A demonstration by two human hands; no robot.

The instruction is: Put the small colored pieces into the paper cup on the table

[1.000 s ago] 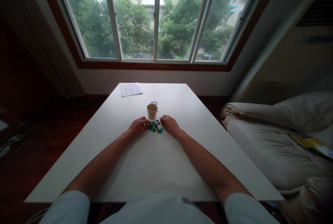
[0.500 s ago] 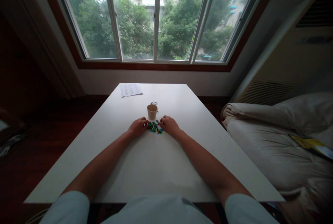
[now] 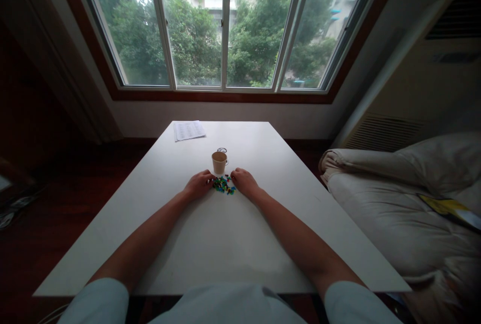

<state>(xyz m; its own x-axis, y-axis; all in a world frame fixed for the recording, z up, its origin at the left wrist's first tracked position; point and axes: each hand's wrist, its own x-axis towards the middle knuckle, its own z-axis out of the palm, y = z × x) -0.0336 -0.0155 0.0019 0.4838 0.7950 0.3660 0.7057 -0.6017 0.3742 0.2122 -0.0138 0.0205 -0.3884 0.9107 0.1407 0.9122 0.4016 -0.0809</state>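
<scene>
A small heap of tiny colourful pieces (image 3: 224, 185), green, blue, red, yellow and dark, lies on the white table (image 3: 221, 249). My left hand (image 3: 199, 183) rests at the heap's left side, its fingers bent and drawn together at the edge of the pieces. On the opposite side, my right hand (image 3: 243, 180) is curled in, fingertips at the upper right edge of the heap. Whatever either hand pinches is too small to make out. Just behind the heap stands a tan cup (image 3: 219, 163), upright between the two hands.
Behind the cup lies a thin dark looped item (image 3: 222, 150). Printed paper sheets (image 3: 189, 131) lie at the table's far left corner. To the right is a pale cushioned couch (image 3: 368, 198); a wide window (image 3: 225, 38) spans the wall beyond.
Almost nothing differs. Both hands stay at the heap, with only a very slight shift of the fingers and of the camera view.
</scene>
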